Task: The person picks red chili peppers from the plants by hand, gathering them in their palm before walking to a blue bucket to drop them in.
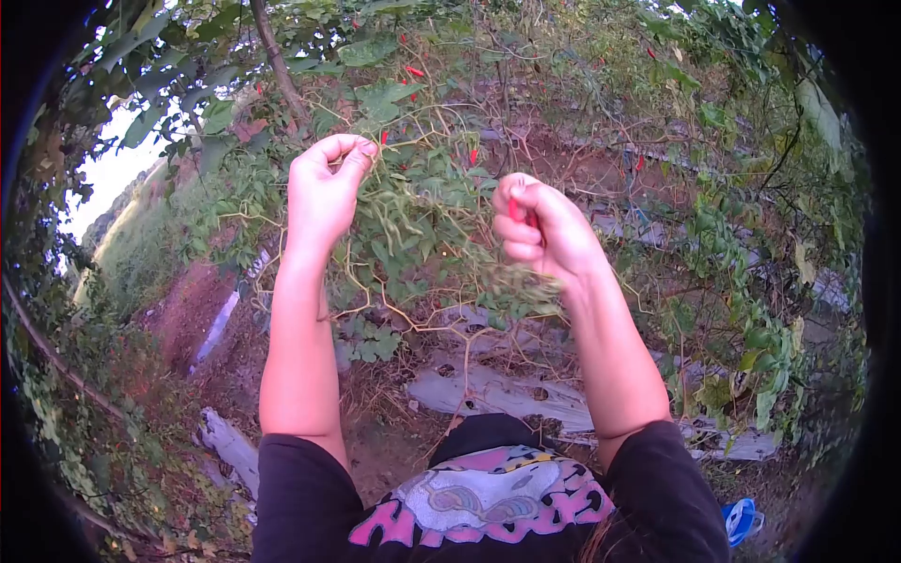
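Observation:
My left hand [330,178] is raised at the upper centre-left, thumb and forefinger pinched on a thin stem of the pepper plant [404,220]. Just beyond those fingertips a small red pepper [384,138] shows. To the right, my right hand [540,225] is curled closed around a red pepper [513,208], part of which shows between the fingers. Green leaves and thin pale branches spread between and below both hands. Another red pepper [473,157] hangs between the hands, touched by neither.
More red peppers [415,71] hang farther back. Climbing vines [760,328] stand at the right, and a branch [274,56] rises at the upper left. Grey plastic sheeting [497,389] lies on the soil. A blue and white object [741,521] is at the lower right.

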Motion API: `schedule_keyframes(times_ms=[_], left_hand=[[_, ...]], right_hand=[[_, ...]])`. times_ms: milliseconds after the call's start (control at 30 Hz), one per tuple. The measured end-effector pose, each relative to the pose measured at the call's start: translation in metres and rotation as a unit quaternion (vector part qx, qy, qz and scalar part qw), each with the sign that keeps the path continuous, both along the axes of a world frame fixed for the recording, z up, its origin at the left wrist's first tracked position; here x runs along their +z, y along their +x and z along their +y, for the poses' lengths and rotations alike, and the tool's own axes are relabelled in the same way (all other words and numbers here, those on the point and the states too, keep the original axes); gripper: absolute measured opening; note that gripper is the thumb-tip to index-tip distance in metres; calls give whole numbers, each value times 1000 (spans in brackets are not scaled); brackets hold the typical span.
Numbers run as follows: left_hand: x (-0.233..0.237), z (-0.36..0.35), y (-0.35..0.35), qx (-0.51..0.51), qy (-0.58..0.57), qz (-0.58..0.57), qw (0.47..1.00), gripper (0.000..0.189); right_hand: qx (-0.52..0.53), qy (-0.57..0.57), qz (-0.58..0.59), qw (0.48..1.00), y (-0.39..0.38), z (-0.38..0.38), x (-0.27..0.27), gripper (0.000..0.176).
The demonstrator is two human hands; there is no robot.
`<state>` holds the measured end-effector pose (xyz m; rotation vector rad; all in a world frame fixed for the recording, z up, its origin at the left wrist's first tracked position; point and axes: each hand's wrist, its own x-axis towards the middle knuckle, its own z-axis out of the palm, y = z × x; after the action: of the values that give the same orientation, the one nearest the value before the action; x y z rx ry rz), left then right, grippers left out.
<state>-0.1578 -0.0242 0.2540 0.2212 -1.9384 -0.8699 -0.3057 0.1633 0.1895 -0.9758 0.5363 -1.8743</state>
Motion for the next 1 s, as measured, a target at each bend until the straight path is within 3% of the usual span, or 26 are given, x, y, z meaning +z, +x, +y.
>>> schedule_keyframes(times_ms=[67, 100, 333, 500, 633, 767, 933, 967, 1000], left_hand=[[-3, 0, 1, -42, -3, 8, 999, 13], [-5, -3, 0, -51, -9, 8, 999, 13], [-5, 3, 2, -72, 16, -4, 997, 11], [-9, -3, 4, -49, 22, -37, 998, 11], [-9, -4, 6, -54, 11, -45, 997, 9], [1, -2, 8, -128, 84, -122, 981, 22], [33, 15, -19, -241, 224, -285, 900, 40], [35, 18, -28, -223, 215, -262, 914, 27], [39, 20, -37, -187, 87, -325, 923, 23]], right_hand=[[-22, 18, -181, 983, -28, -11, -3, 10], [-57, 38, -200, 977, -40, -18, -3, 8], [-98, 77, -149, 981, -100, -68, -1, 6], [-216, 161, 111, 957, -91, -77, 7, 15], [-237, 184, 212, 930, -87, -78, -3, 12], [-197, 156, 132, 959, -69, -60, 5, 6], [-151, 159, 128, 967, -52, -47, -4, 6], [-160, 165, 130, 965, -47, -45, -5, 6], [-170, 170, 132, 962, -43, -43, -7, 7]])
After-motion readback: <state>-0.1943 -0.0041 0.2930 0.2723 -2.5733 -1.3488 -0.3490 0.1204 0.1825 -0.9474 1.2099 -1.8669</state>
